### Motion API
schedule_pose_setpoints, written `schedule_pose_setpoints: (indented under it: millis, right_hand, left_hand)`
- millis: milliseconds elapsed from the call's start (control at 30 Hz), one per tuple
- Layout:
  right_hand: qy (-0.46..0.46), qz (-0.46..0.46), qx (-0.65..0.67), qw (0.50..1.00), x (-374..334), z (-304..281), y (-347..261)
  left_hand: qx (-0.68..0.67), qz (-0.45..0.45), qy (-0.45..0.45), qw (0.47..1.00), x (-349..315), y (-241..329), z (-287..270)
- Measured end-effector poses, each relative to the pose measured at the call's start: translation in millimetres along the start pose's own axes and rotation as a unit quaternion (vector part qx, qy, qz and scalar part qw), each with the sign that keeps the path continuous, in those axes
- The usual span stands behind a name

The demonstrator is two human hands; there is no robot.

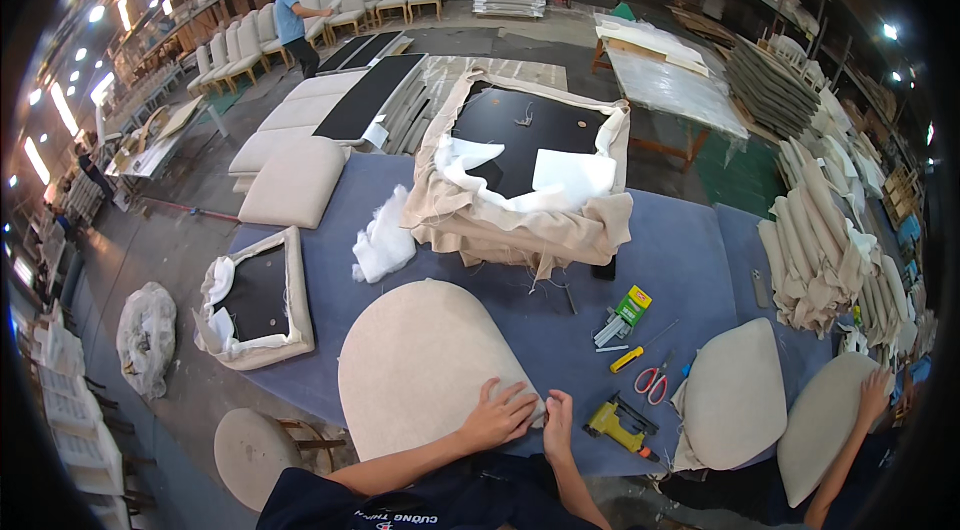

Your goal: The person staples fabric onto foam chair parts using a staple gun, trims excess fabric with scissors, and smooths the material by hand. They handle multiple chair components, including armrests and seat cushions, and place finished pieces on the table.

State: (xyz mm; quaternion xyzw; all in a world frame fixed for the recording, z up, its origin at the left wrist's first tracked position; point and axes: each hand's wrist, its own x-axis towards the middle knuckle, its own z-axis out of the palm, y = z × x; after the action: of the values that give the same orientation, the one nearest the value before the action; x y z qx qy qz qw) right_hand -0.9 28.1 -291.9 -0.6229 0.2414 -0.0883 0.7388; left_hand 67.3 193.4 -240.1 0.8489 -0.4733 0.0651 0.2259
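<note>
The beige upholstered seat pad (420, 365), lying on the blue desk (680, 260), is being pressed flat at its near edge by the left hand (497, 415), fingers spread, and the right hand (557, 425), fingers together, so fastening its cover with the yellow staple gun (618, 425) is judged to be called for next.

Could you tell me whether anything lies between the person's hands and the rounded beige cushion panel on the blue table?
Nothing visible does. The left hand already rests on the near edge of the rounded beige cushion panel, and the right hand pinches that same edge beside it. The yellow staple gun lies to the right, clear of both hands.
</note>
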Motion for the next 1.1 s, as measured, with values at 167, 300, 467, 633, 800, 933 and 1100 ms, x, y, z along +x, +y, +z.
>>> schedule_pose_setpoints:
  millis: [167, 300, 467, 633, 800, 933, 1100]
  right_hand:
    - [0.005, 0.007, 0.040, 0.999, -1.3, 5.0, -3.8]
    - [0.020, -0.011, 0.010, 1.000, 0.0, 8.4, -4.5]
    - [0.006, 0.019, 0.019, 1.000, 3.4, 5.9, -8.1]
    - [0.009, 0.006, 0.004, 1.000, 4.6, 4.7, -6.6]
    - [0.001, 0.004, 0.013, 1.000, 5.0, 9.3, -9.7]
    - [0.001, 0.014, 0.044, 0.999, 4.3, 8.1, -10.2]
    - [0.012, 0.027, 0.046, 0.998, 2.8, 1.7, -8.9]
  left_hand:
    - [-0.016, -0.009, 0.022, 1.000, -3.0, -1.9, 4.5]
    - [-0.019, -0.012, 0.032, 0.999, -5.1, -0.3, 7.1]
    - [-0.014, -0.020, 0.022, 0.999, -3.7, -1.2, 4.6]
    - [-0.034, -0.032, 0.008, 0.999, -0.2, -1.3, 0.2]
    - [-0.045, -0.013, -0.037, 0.998, 15.4, -14.3, -6.8]
    - [-0.040, -0.004, -0.103, 0.994, 32.5, -19.6, -7.6]
    - [-0.114, -0.010, -0.154, 0.981, 44.8, -23.9, -11.7]
